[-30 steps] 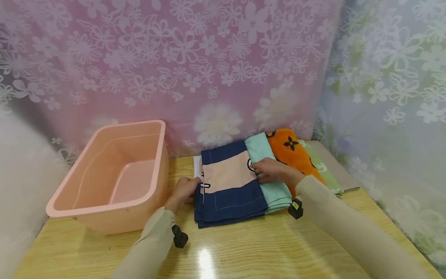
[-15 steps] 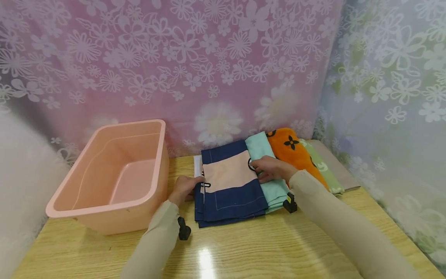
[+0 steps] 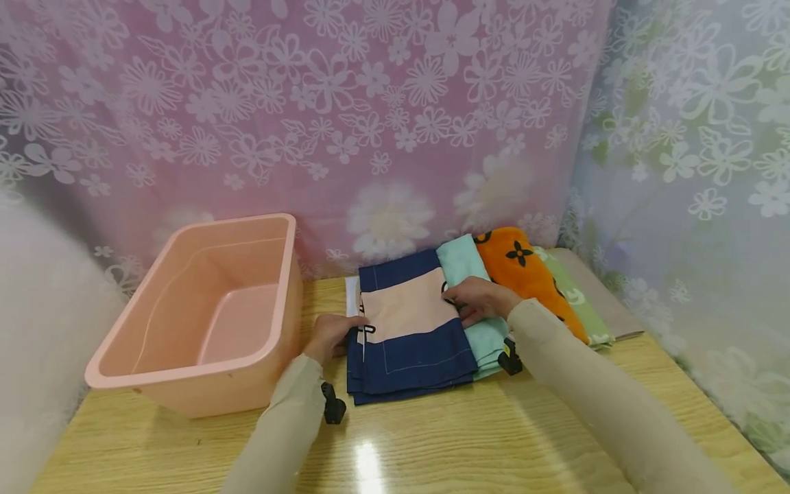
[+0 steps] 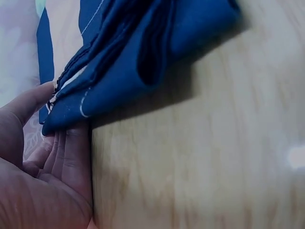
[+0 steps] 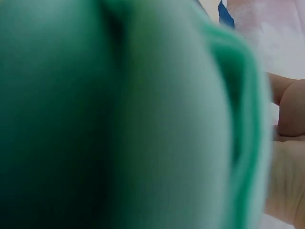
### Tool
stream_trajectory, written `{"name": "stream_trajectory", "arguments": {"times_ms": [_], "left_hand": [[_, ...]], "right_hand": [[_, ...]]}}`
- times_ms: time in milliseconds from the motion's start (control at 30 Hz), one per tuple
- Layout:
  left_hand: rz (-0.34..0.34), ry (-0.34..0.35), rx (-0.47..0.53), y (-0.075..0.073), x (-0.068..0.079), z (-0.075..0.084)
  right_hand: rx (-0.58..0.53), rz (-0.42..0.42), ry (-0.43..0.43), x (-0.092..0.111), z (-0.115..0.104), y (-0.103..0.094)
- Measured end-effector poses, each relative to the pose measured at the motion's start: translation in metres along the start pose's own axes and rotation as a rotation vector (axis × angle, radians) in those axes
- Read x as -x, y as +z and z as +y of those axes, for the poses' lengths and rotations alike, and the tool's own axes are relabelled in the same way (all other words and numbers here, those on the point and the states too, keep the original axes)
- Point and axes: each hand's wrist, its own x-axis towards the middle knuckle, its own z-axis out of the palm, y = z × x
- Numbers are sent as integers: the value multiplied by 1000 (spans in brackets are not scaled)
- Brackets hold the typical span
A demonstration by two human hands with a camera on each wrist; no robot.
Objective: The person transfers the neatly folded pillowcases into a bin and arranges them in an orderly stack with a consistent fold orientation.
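A folded navy-and-peach cloth (image 3: 409,310) lies on the wooden table. My left hand (image 3: 328,335) pinches its left edge; in the left wrist view the thumb is on top and the other fingers (image 4: 71,152) reach under the folded layers. At the opposite edge, my right hand (image 3: 484,298) grips the cloth beside its black printed ring. Mint-green folded fabric (image 3: 461,259) sits directly to the right, partly under that hand. Blurred green folds (image 5: 176,119) fill most of the right wrist view and hide the fingertips there.
A pink plastic tub (image 3: 185,374) stands on the left, close to my left hand. Rightward lie an orange cloth (image 3: 524,274) with dark motifs, a green patterned one (image 3: 574,295) and a beige one (image 3: 607,302). A white cloth edge (image 3: 352,295) shows behind the navy one. Floral curtains (image 3: 382,137) border the table.
My left hand has shifted slightly right, its thumb further over the cloth's edge. The right wrist has edged left. The cloth stays in place.
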Motion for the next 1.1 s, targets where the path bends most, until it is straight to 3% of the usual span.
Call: {"name": "stream_trajectory", "arguments": {"times_ms": [600,1100], "left_hand": [[50,40,-152,2,2,2],[96,259,-309,7,8,3]], "right_hand": [[75,19,-83,-7,12,7],[49,85,-194,-5,17,11]]}}
